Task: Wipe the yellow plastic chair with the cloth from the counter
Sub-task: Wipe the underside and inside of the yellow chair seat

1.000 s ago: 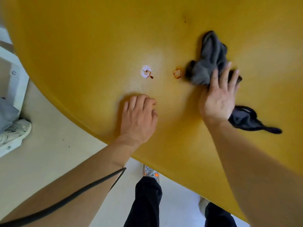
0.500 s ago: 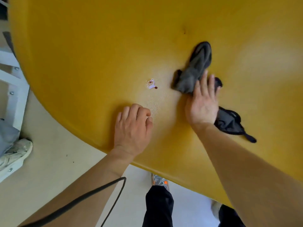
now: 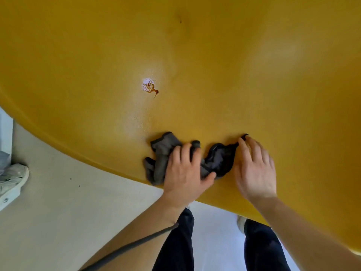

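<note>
Bunched cloth (image 3: 162, 151) sits at near edge of yellow chair (image 3: 254, 75), below stain (image 3: 149, 88). L hand (image 3: 183, 169) grip curls round cloth; R hand (image 3: 254, 167) grip wide, fingertips touching cloth's dark end.

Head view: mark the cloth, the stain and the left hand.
cloth (image 3: 162, 151): head view, on the grey folds at its left end.
stain (image 3: 149, 88): head view, on the pale blotch with the orange streak.
left hand (image 3: 185, 173): head view, on the back of the hand.
</note>
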`<state>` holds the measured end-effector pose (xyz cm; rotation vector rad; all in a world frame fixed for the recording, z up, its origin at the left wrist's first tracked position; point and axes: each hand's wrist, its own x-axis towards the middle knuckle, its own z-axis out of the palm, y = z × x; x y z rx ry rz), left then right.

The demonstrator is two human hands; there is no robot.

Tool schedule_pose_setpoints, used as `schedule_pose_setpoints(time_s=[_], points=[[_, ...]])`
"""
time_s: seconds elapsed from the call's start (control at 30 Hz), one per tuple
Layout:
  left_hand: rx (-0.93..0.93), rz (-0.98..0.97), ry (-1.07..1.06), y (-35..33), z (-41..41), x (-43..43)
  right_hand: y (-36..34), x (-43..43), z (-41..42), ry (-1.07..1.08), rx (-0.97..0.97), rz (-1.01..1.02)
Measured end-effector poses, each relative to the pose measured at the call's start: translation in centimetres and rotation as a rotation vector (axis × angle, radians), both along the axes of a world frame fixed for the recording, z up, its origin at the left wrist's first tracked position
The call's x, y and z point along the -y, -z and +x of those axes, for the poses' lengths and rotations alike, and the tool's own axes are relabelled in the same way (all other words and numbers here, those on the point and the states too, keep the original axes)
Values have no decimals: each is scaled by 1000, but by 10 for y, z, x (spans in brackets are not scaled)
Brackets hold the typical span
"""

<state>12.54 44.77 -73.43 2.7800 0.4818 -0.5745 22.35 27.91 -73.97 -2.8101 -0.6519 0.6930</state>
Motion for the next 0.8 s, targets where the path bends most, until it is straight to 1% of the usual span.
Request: schedule_pose_setpoints(time_s=[0.07, 0.13, 0.17, 0.2, 0.23, 0.33, 0.37, 0.43, 0.47, 0.5, 0.57, 0.63, 0.7, 0.73, 0.8], points=[[49, -52, 243, 8, -3, 2, 9, -10, -3, 99, 43, 82], [94, -122, 466, 18, 9, -20, 12, -25, -1, 235, 112, 167], [109, -123, 551, 24, 20, -37, 13, -34, 0, 280, 146, 202], [125, -79, 592, 27, 34, -58, 13, -44, 2, 311, 173, 235], [163, 18, 579, 30, 54, -82, 13, -54, 3, 331, 187, 263], [274, 436, 374, 17, 124, -170, 13, -87, 8, 320, 155, 297], [290, 529, 298, 8, 142, -193, 13, -97, 10, 305, 138, 295], [319, 604, 164, -2, 157, -216, 13, -113, 14, 283, 123, 279], [326, 583, 132, 0, 154, -213, 14, -118, 16, 281, 122, 269], [295, 545, 130, 4, 142, -201, 14, -121, 17, 285, 120, 260], [195, 460, 213, 18, 101, -167, 14, -122, 18, 300, 108, 250], [117, 344, 375, 27, 56, -142, 15, -115, 14, 303, 96, 245], [69, 194, 595, 26, 29, -135, 16, -105, 7, 284, 95, 238], [53, 151, 712, 21, 24, -139, 16, -99, 2, 273, 92, 233], [32, 148, 893, 9, 27, -160, 15, -92, -9, 268, 77, 214]])
